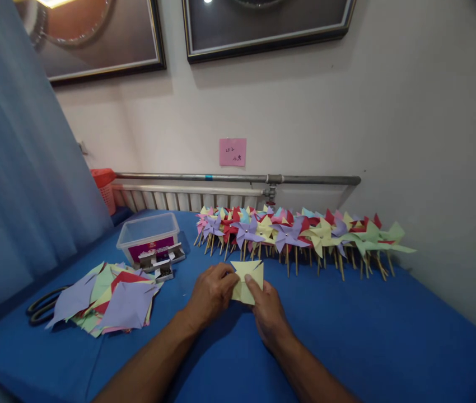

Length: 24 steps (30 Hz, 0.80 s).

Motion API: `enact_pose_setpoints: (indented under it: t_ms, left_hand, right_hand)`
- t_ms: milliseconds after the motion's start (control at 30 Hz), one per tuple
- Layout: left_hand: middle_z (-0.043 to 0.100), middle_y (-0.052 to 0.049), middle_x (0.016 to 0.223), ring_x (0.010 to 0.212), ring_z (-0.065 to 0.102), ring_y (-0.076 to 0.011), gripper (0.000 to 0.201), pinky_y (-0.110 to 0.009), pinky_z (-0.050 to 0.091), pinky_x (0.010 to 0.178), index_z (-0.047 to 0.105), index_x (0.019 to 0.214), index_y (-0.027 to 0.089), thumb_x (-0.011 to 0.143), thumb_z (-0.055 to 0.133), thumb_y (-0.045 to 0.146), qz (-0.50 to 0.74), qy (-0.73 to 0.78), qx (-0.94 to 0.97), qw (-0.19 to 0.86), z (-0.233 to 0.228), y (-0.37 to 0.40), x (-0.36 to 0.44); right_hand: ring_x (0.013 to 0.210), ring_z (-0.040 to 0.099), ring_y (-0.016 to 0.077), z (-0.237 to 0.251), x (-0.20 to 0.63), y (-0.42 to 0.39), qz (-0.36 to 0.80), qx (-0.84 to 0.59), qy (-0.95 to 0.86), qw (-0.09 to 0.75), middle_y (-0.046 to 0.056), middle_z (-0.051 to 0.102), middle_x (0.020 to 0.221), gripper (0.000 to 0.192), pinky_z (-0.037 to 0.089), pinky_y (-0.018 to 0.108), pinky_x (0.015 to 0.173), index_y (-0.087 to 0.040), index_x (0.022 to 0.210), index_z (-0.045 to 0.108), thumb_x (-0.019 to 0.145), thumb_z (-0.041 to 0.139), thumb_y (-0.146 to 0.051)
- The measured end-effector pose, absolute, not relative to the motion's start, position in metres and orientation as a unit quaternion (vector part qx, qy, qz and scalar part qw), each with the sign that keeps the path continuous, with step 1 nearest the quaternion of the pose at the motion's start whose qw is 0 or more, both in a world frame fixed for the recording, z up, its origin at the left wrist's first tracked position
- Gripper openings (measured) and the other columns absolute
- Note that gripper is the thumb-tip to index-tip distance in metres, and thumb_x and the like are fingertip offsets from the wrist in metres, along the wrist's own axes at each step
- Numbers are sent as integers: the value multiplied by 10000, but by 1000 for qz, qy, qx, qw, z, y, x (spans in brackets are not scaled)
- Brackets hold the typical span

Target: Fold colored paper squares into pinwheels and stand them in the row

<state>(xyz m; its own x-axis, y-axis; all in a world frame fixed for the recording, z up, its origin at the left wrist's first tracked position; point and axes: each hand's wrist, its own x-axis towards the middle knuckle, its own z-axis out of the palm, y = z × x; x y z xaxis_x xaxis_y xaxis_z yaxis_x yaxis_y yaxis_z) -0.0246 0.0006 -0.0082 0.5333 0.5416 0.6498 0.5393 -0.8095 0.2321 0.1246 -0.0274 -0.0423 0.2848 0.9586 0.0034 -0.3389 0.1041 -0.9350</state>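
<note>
On the blue bench [347, 336], seen from the head camera, both hands meet over one pale yellow paper square [247, 281] near the middle, just in front of the body. The left hand [211, 295] pinches its left edge with fingers curled closed on the paper; the right hand [268, 311] presses its lower right side, thumb on top, so each grip is grasping the sheet. The paper lies between the two hands, slightly nearer the left fingertips, with a cut corner flap lifted at its upper right. Beyond it, well apart, a long row of finished pinwheels [297, 232] on sticks runs left to right along the wall, too many and too overlapped to count. To the left lie one loose pile of cut coloured squares [107, 299], one clear lidded box [149, 236], one pair of scissors [42, 305], and a few small metal staplers [162, 262].
</note>
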Motion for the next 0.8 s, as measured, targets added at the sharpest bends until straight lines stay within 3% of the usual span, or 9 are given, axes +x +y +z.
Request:
enact_pose_setpoints:
  t_ms: [200,333,467,567,800]
  left_hand:
    - [709,-87,952,889,640,-193,211,-312,481,820,743,921,201,936,535,230,411,338,836,129,2,-3,-23]
    - [657,-31,719,661,575,-154,164,-270,430,630,702,767,167,819,643,311,439,452,694,349,3,2,-19]
    - [618,1,611,553,524,-124,252,-252,403,557,647,683,149,633,775,361,427,444,580,534,-7,10,-16]
    - [622,-2,589,522,523,-121,298,-258,412,541,624,654,148,557,812,359,438,452,540,559,-11,12,-15]
    - [604,2,559,494,501,-112,325,-248,382,509,604,645,151,556,815,382,451,465,503,573,-10,8,-12]
  right_hand:
    - [717,745,266,-40,130,-26,484,-486,-324,652,77,809,845,407,584,342,658,-175,928,745,656,830,-466]
    - [740,744,261,-37,133,-29,452,-507,-367,635,74,814,883,376,579,328,646,-181,952,767,710,794,-467]
    - [781,752,272,-30,129,-34,472,-484,-407,614,66,814,889,389,582,324,658,-174,1001,775,731,783,-454]
    - [776,755,273,-27,126,-35,485,-480,-407,607,62,813,878,401,586,322,652,-171,1018,770,720,793,-438]
    - [749,748,272,-29,126,-36,478,-485,-417,602,57,798,795,439,587,322,626,-157,1017,770,726,788,-485]
